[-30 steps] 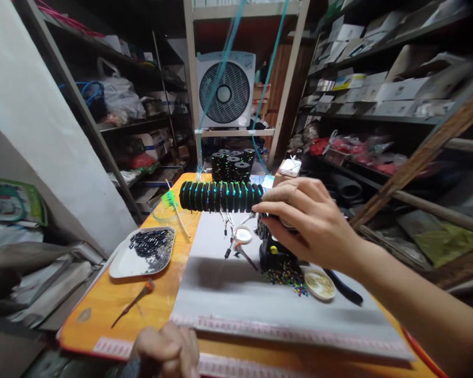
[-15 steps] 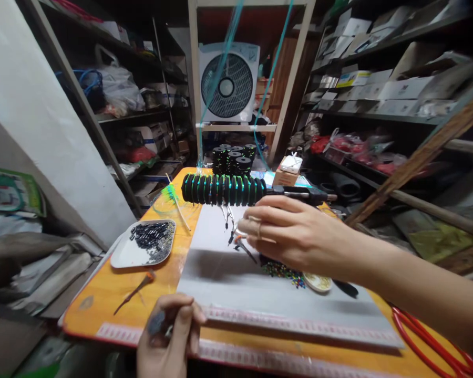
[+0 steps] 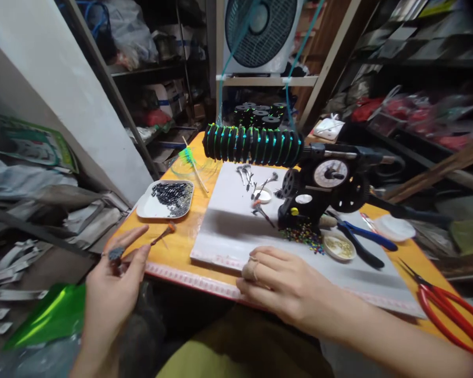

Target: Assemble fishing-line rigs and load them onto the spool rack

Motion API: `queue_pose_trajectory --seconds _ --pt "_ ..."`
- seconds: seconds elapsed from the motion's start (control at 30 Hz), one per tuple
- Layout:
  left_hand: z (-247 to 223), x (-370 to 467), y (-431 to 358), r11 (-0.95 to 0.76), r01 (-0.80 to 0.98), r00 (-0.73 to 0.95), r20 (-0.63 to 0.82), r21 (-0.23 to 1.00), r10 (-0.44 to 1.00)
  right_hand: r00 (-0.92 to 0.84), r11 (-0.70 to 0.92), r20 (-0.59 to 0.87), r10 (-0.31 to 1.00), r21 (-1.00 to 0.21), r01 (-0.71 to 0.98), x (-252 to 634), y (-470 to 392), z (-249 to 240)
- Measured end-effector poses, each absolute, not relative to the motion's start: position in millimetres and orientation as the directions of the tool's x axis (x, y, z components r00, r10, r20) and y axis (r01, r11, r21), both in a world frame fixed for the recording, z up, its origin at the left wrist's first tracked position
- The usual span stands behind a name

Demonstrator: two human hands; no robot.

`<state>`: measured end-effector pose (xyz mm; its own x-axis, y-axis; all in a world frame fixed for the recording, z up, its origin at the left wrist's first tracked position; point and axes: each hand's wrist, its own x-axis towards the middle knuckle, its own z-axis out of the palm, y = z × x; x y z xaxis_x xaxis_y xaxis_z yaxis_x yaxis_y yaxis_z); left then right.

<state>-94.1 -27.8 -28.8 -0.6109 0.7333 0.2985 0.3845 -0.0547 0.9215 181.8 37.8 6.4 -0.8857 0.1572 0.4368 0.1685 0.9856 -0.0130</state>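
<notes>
My left hand [image 3: 116, 283] is at the table's front left edge, thumb and forefinger stretched out. A small grey-tipped bundle [image 3: 116, 254] sits among its other fingers. My right hand [image 3: 286, 286] is by the front edge of the grey board [image 3: 228, 231], its fingers curled; whatever they may hold is hidden. Between the hands and the back stands a black winding machine [image 3: 319, 184] with a dial. It carries a row of black discs [image 3: 252, 144] strung with green line. Several small wire-like bundles [image 3: 264, 186] lie on the board, and an orange-tipped one [image 3: 163, 233] near my left hand.
A white tray [image 3: 145, 205] of black and grey pieces stands at left. Coloured beads [image 3: 305, 239], a small dish [image 3: 339, 247], blue-handled pliers [image 3: 366, 235] and red-handled scissors [image 3: 449, 310] are at right. A box fan [image 3: 260, 31] stands behind.
My right hand has come down from beneath the discs to the board's front edge. My left hand has moved left and its forefinger and thumb have spread. The view has tilted down.
</notes>
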Motion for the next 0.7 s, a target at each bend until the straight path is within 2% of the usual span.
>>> queue_pose_trajectory --seconds 0.17,0.33,0.43,0.53,0.7 --pt "-25.3 -132.9 -22.5 -0.011 0.711 -0.407 0.424 0.703 0.809 -0.856 0.986 0.490 0.164 -0.077 0.145 174.9 27.1 -0.3" --pt "-16.3 -137.0 -5.6 -0.052 0.829 -0.195 0.375 0.556 0.906 -0.879 0.984 0.443 0.180 -0.085 0.159 166.5 16.8 -8.7" --pt "-15.8 -132.3 8.4 -0.029 0.843 -0.162 0.305 0.537 0.939 -0.868 0.983 0.461 0.182 -0.073 0.167 163.0 13.5 -8.9" --pt "-18.4 -129.6 16.2 0.035 0.845 -0.208 0.268 0.534 0.941 -0.821 0.982 0.539 0.188 -0.099 0.160 161.5 11.4 -5.3" --pt "-20.7 -104.5 -8.3 0.054 0.749 -0.297 0.263 0.660 0.918 -0.692 0.947 0.650 0.313 -0.265 0.180 155.7 7.3 -1.4"
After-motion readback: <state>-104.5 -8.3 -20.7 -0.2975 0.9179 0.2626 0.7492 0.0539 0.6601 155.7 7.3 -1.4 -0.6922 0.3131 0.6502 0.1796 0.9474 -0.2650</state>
